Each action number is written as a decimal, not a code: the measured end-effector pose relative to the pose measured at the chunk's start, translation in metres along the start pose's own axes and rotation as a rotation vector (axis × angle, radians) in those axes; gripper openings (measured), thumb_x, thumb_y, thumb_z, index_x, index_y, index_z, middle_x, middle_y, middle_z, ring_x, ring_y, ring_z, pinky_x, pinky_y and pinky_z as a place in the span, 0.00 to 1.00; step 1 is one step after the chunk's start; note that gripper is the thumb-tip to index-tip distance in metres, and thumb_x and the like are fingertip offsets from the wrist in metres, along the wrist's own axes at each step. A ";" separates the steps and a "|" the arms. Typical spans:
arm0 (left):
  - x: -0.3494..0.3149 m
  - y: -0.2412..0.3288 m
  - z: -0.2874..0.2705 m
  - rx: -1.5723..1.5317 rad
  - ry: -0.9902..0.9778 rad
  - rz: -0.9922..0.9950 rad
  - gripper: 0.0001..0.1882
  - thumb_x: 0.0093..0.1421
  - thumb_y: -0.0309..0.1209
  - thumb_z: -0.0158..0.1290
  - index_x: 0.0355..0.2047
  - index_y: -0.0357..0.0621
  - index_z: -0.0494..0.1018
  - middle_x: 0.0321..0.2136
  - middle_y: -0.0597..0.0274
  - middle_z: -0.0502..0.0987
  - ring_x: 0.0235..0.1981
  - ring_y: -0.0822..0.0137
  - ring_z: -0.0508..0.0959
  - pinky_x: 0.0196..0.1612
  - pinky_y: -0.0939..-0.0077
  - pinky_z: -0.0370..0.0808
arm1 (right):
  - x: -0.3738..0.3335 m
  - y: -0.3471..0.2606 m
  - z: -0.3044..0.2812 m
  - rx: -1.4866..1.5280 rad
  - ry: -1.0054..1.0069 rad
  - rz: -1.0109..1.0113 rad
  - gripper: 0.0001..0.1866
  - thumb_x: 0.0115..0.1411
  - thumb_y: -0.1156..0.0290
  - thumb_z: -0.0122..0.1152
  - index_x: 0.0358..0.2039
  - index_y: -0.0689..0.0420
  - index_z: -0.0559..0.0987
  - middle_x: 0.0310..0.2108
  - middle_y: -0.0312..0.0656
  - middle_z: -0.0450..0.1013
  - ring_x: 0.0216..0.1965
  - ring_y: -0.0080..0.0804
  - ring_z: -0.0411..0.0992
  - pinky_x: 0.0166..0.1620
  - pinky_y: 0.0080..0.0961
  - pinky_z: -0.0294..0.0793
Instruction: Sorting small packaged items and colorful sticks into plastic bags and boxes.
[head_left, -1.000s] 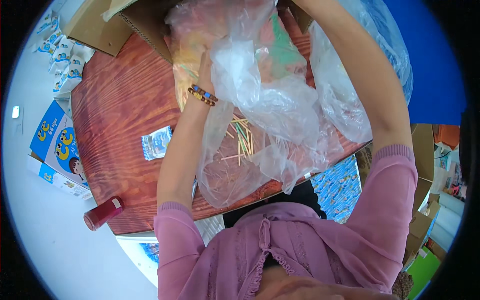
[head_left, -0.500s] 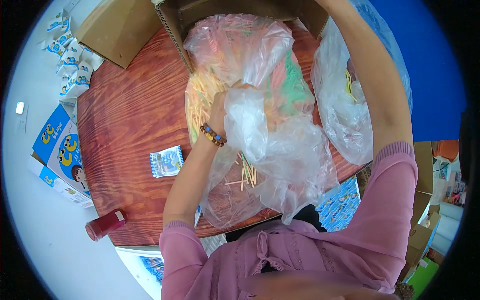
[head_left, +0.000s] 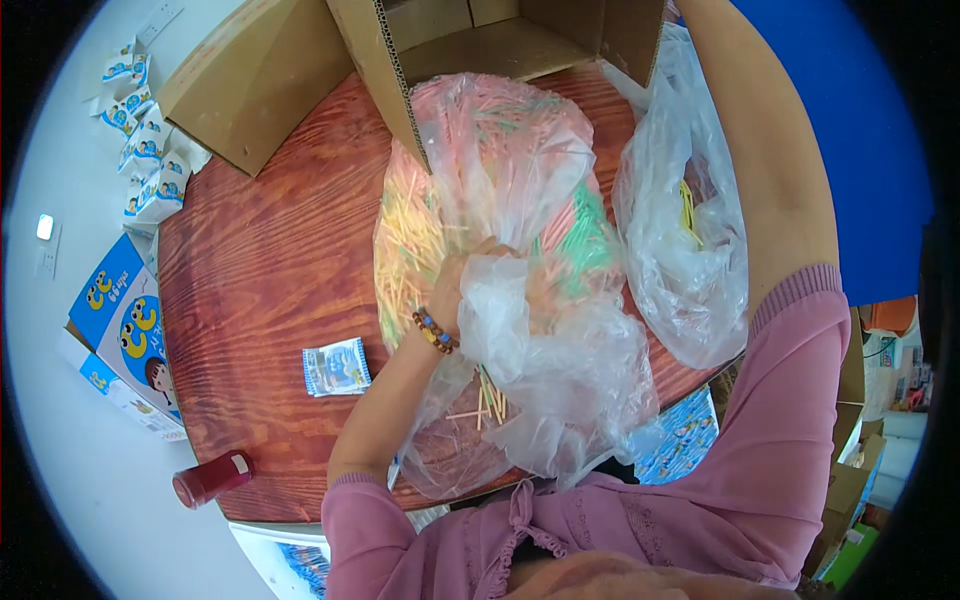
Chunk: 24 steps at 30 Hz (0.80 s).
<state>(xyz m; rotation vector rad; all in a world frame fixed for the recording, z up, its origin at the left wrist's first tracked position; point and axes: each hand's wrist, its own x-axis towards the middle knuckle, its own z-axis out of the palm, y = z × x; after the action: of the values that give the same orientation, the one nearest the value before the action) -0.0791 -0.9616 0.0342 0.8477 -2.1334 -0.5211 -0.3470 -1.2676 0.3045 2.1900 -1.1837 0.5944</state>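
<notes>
A large clear plastic bag [head_left: 510, 150] lies on the table, bulging with many thin sticks in pink, yellow and green. My left hand [head_left: 468, 280] is closed on the bag's gathered plastic near its middle; the fingers are partly covered by the film. Toward me the bag's loose end [head_left: 570, 400] spreads out crumpled, with several loose sticks [head_left: 490, 397] showing by it. My right forearm [head_left: 770, 130] stretches up past the right side, and its hand lies beyond the upper edge, near the open cardboard box [head_left: 560, 45].
Right of the sticks lies another clear bag [head_left: 680, 290] with yellow ties or strips in it. A small blue-white packet [head_left: 337, 367] and a red bottle [head_left: 213, 478] are on the left of the wooden table [head_left: 260, 290]. Blue-white cartons [head_left: 110, 330] stand beyond its left edge.
The whole view has shifted, so things sit lower in it. More of the box's inside shows behind the stick bag. My left hand keeps its grip and has come slightly nearer.
</notes>
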 end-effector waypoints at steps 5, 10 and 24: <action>-0.018 -0.013 0.012 -0.369 -0.061 -0.317 0.10 0.48 0.33 0.55 0.31 0.46 0.73 0.30 0.63 0.75 0.29 0.60 0.76 0.27 0.66 0.71 | 0.028 0.003 0.003 -0.014 -0.022 0.026 0.16 0.51 0.76 0.48 0.36 0.52 0.82 0.35 0.51 0.77 0.38 0.52 0.76 0.43 0.44 0.75; -0.018 -0.013 0.013 -0.411 -0.099 -0.341 0.08 0.53 0.29 0.55 0.34 0.41 0.75 0.31 0.61 0.78 0.29 0.66 0.77 0.33 0.74 0.73 | 0.042 0.017 0.006 -0.174 -0.054 0.085 0.12 0.50 0.75 0.49 0.30 0.57 0.82 0.33 0.54 0.77 0.35 0.52 0.77 0.39 0.43 0.77; -0.015 -0.014 0.017 -0.306 -0.096 -0.214 0.08 0.54 0.23 0.54 0.35 0.41 0.76 0.32 0.64 0.78 0.33 0.70 0.77 0.36 0.77 0.73 | 0.090 -0.044 -0.080 0.090 0.060 0.429 0.13 0.52 0.74 0.49 0.34 0.60 0.81 0.39 0.56 0.76 0.46 0.52 0.73 0.50 0.49 0.69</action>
<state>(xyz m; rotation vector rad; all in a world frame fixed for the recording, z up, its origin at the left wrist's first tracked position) -0.0794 -0.9590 0.0070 0.8929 -1.9881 -0.9881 -0.2724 -1.2487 0.4075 1.9790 -1.6364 0.8964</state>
